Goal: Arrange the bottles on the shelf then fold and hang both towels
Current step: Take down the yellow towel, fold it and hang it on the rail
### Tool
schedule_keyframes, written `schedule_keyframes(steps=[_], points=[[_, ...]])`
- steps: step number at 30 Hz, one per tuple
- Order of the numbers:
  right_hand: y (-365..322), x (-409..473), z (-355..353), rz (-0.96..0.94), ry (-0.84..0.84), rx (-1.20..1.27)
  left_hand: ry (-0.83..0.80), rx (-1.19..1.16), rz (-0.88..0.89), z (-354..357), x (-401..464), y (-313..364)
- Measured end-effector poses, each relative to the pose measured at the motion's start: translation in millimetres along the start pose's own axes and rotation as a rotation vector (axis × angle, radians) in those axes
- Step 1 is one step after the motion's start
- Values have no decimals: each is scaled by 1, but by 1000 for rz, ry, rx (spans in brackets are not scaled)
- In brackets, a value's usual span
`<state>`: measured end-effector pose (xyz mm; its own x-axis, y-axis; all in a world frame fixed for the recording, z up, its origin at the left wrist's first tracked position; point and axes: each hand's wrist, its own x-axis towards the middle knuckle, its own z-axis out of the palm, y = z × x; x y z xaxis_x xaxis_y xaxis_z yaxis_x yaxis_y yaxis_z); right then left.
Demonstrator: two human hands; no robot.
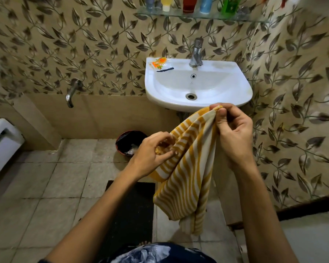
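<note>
Towel (186, 179) – soft terry, yellow/cream stripes, hanging crumpled | right hand (234, 133) pinches top corner | left hand (150, 154) grips edge

Bottles (188, 4) on shelf (198, 16) cropped by top edge, caps and labels out of view (blurry too). Towel (184, 173) hides left fingertips and the sink (198, 82) pedestal. Toilet (0, 145) cut by left edge. Bin (129, 142) partly behind left hand (150, 156). Sachet (159, 63) print unreadable.
</note>
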<state>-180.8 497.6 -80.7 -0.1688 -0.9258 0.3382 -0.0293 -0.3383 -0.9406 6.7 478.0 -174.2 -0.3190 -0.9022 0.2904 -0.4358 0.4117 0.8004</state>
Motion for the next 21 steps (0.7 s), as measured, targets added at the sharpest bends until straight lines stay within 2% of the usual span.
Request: schedule_keyframes(steps=[6,11,15,21], points=[[-10,24,-19,-11,107,23,-139,66,-149,9,5,-33],[-7,36,-41,-16,166,4,-199,308,-191,-1,13,-35],[0,43,-60,-9,199,26,-212,495,-207,-15,17,-40],[9,52,-87,25,297,52,-155,599,-201,-43,18,-47]])
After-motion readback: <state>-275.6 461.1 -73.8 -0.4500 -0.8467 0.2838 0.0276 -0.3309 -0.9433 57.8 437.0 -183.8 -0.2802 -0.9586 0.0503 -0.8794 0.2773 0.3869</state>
